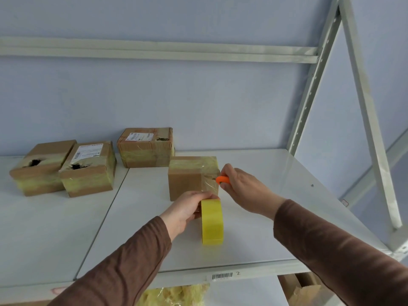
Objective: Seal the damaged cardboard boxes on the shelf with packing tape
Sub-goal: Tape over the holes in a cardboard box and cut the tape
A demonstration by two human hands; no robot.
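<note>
The left hand point(187, 209) is gripping the tape roll point(212, 221), standing on edge, its hole facing sideways. The right hand point(244, 186) is pinching an orange cutter point(222, 179), pointing left at the near box point(192, 177).

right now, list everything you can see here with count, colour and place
boxes: 4, brown cardboard with yellowish tape bands; three at the back left of the shelf, torn holes showing on them, one nearer the middle by the hands
tape roll: 1, yellow, on edge in front of the near box, a clear strip running up onto that box
cutter: 1, orange, at the near box's right side
shelf: 1, white, metal frame; barcode label on its front edge
wall: pale blue, behind the shelf
sleeves: 2, brown
hands: left holds the tape roll, right holds the cutter
</note>
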